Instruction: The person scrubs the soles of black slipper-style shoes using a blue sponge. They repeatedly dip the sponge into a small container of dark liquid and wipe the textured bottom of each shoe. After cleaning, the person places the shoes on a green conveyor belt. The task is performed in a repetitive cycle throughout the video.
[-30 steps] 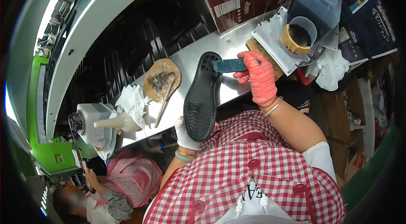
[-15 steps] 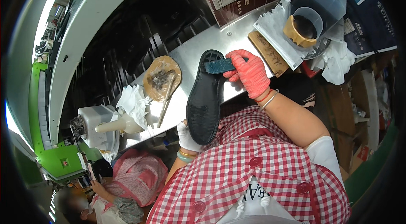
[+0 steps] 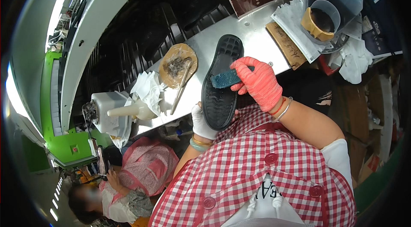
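At centre frame, a black shoe sole is held tread-up above the near edge of a metal table, its toe toward the table and its heel toward the person's checked apron. Left hand, in a white glove, is closed around the heel end from below, with the fingers hidden under the sole. Right hand, in a red knit glove, is clamped on a small teal brush, whose bristle end lies flat across the middle of the sole's tread. Both hands thus meet the sole: the left at its lower end, the right just beside its right edge, with the brush bridging between.

On the table to the left of the sole lies a round brown pad carrying a dark clump and a thin stick laid across it. Crumpled white paper sits beside the pad, next to a white squeeze bottle lying on its side. To the right stand a clear plastic cup in a tan holder and a brown cardboard strip. Another person in pink patterned clothing sits at lower left.
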`<state>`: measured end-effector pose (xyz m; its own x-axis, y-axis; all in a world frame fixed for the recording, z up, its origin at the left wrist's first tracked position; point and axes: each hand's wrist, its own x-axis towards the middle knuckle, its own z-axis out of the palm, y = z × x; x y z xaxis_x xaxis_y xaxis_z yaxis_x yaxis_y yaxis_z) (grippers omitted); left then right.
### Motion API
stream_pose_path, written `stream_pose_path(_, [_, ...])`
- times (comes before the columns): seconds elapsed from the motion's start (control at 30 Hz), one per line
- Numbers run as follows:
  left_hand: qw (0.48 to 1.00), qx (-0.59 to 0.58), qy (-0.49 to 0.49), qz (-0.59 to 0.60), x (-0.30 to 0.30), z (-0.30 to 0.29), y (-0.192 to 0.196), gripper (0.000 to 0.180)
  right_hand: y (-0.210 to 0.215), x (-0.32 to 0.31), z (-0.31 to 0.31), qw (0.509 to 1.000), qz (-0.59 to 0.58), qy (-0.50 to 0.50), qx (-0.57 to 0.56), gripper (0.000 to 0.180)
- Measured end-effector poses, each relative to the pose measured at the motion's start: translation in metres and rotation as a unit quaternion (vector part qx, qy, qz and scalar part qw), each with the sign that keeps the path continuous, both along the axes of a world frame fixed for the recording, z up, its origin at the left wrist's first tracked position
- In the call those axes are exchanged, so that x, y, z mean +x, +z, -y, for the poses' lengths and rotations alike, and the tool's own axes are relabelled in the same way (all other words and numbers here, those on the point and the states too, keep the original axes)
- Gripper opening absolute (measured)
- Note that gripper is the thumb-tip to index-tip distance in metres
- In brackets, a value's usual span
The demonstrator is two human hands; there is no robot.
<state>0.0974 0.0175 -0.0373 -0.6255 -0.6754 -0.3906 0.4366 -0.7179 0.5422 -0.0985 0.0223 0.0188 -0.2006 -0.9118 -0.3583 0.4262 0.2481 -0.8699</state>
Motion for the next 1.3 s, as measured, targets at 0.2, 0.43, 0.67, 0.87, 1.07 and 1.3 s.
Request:
stream_pose_path(0.2, [0.999,-0.034,0.032,-0.018,-0.006,-0.003,0.004,0.072,0.008,0.004,-0.009,0.999,0.01,0.031,-0.009,0.027])
stream_pose_path(0.43, [0.999,-0.019,0.038,-0.002,-0.007,0.0,0.001,0.076,0.023,0.001,-0.021,0.991,-0.006,0.132,0.001,0.025])
stream_pose_path(0.67, [0.99,-0.059,-0.05,-0.114,0.014,0.022,0.041,0.073,0.042,-0.045,-0.015,0.962,0.043,-0.179,-0.202,0.03])
stream_pose_path(0.87, [0.95,-0.243,0.003,-0.197,-0.006,0.05,0.139,0.076,0.029,-0.066,-0.023,0.91,0.066,-0.323,-0.251,0.03])
stream_pose_path(1.07, [0.923,-0.297,0.095,-0.225,-0.103,0.191,0.27,0.05,0.02,-0.058,-0.014,0.902,0.06,-0.319,-0.284,0.03])
stream_pose_path(1.3, [0.91,-0.345,0.227,0.039,-0.103,0.222,0.226,0.036,-0.025,-0.053,-0.018,0.919,-0.061,-0.303,-0.244,0.031])
